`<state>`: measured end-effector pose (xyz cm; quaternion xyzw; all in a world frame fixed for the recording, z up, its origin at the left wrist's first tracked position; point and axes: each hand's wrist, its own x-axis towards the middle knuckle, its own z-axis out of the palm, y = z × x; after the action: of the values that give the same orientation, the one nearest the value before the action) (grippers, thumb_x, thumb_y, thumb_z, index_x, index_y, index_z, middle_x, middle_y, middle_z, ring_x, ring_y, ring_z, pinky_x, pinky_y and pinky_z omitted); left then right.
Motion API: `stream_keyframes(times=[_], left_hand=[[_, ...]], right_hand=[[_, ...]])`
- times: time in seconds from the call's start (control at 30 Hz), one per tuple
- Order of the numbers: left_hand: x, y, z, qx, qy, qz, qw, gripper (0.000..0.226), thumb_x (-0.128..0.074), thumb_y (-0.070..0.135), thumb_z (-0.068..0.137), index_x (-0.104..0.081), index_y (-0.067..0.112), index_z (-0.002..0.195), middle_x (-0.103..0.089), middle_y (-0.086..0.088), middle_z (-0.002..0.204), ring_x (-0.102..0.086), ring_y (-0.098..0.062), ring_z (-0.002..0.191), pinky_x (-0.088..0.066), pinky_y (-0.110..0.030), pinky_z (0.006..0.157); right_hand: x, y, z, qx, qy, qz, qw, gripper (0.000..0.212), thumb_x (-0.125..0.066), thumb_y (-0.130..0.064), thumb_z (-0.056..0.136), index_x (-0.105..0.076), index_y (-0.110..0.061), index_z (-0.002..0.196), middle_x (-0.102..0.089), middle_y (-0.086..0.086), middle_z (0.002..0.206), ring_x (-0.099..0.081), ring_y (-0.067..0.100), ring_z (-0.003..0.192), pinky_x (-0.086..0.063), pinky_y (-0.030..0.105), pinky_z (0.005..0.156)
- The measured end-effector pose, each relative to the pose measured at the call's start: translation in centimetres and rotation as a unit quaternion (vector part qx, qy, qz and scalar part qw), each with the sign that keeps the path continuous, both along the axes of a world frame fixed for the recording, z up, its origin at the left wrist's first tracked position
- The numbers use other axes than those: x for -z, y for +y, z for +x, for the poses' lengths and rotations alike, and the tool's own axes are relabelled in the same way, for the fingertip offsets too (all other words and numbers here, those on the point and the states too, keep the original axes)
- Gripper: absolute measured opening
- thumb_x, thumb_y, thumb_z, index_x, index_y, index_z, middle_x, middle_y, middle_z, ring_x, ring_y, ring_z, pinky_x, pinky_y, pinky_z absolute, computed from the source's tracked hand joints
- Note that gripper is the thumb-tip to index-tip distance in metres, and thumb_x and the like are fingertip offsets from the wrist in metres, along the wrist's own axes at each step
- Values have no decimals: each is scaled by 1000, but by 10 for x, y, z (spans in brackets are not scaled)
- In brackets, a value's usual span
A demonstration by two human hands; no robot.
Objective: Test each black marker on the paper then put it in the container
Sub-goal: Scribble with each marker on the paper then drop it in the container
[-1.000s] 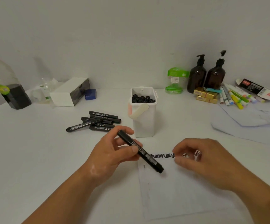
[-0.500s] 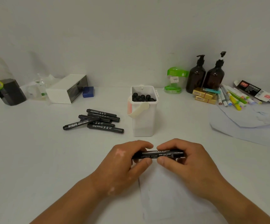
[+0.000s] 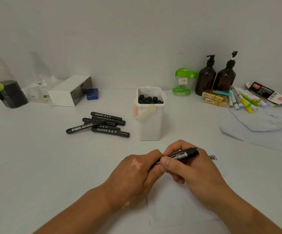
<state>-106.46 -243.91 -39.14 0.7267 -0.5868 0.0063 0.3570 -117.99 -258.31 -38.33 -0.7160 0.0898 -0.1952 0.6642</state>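
Just in front of the white container (image 3: 151, 125), over the top edge of the paper (image 3: 175, 205), both hands meet on one black marker (image 3: 179, 156). The left hand (image 3: 137, 173) lies knuckles up, forearm coming in from the lower left, its fingers curled round the marker's lower-left end so that this end is hidden. The right hand (image 3: 192, 169) comes in from the lower right; its thumb presses across the barrel from the near side and its fingers wrap behind, so each hand is clamped on the marker. The marker's long axis runs from lower left to upper right, slightly raised at the right, where a blunt black end sticks out past the right fingers. White print and a barcode show on the barrel, too small to read. A black zigzag scribble (image 3: 213, 157) shows on the paper just right of the right hand. Left of the container, loose markers (image 3: 101, 124) lie in a heap on the table (image 3: 35, 157), mostly lengthwise left to right, one crossing them at a slant; the nearest bears "Permanent Marker" in white. Black marker ends fill the container's open top.
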Motion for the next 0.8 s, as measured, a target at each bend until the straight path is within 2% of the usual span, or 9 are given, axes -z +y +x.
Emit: stream_keyframes(times=[0.23,0.3,0.4,0.43,0.47,0.53,0.6,0.73,0.8], left_hand=[[4,-2,0,-20,-14,-11,1000,31,-40,61,98,-52,33,102,-42,17,59,-42,-7,50,-32,-16,50],[6,-1,4,-34,-5,6,999,41,-49,69,89,-49,34,111,-45,14,62,-45,-9,55,-33,-14,53],[7,5,21,-80,18,12,997,56,-69,68,74,-52,35,115,-49,14,72,-49,-3,65,-34,-9,59],[8,8,28,-92,13,21,995,54,-73,65,71,-57,34,113,-50,16,76,-49,1,69,-34,-8,61],[8,11,34,-99,3,37,994,52,-76,63,70,-61,34,110,-50,18,81,-48,5,73,-34,-8,64],[10,15,41,-99,0,79,992,53,-77,66,68,-64,38,112,-51,20,91,-48,10,83,-34,-7,69],[12,16,43,-90,12,121,989,59,-74,71,67,-62,43,117,-50,22,99,-47,11,91,-34,-5,75],[13,12,40,-87,10,166,982,59,-72,72,68,-62,44,120,-48,21,103,-46,4,100,-40,-14,86],[13,11,39,-90,7,174,981,59,-71,72,69,-62,43,120,-49,19,104,-47,1,102,-42,-18,88]], right_hand=[[-1,-3,-2,-6,-13,-9,1000,22,-76,-38,70,-68,-19,78,-59,18,63,-48,20,54,-40,29,49],[0,-6,-1,37,-33,9,999,20,-75,-34,67,-66,-17,74,-52,6,55,-44,17,50,-37,28,46],[-1,-20,-1,104,-77,108,986,10,-73,-22,66,-65,-16,68,-42,1,48,-35,15,44,-28,27,43],[-1,-23,-2,115,-81,123,982,3,-69,-18,69,-68,-16,69,-43,3,48,-36,15,44,-29,27,42],[0,-27,-3,121,-77,123,982,7,-65,-17,73,-72,-15,74,-47,5,48,-41,16,44,-33,27,42],[2,-28,-4,101,-51,110,987,22,-59,-20,78,-79,-14,86,-62,14,57,-54,20,50,-43,28,44],[2,-21,-1,72,-19,92,993,26,-58,-22,78,-80,-14,89,-71,18,69,-63,22,58,-50,29,49],[8,-8,9,87,64,-39,993,7,-72,-22,75,-75,-24,81,-71,6,65,-61,14,53,-51,22,51],[11,-4,12,96,94,-72,988,11,-76,-17,81,-74,-27,79,-71,5,64,-59,12,48,-47,19,48]])
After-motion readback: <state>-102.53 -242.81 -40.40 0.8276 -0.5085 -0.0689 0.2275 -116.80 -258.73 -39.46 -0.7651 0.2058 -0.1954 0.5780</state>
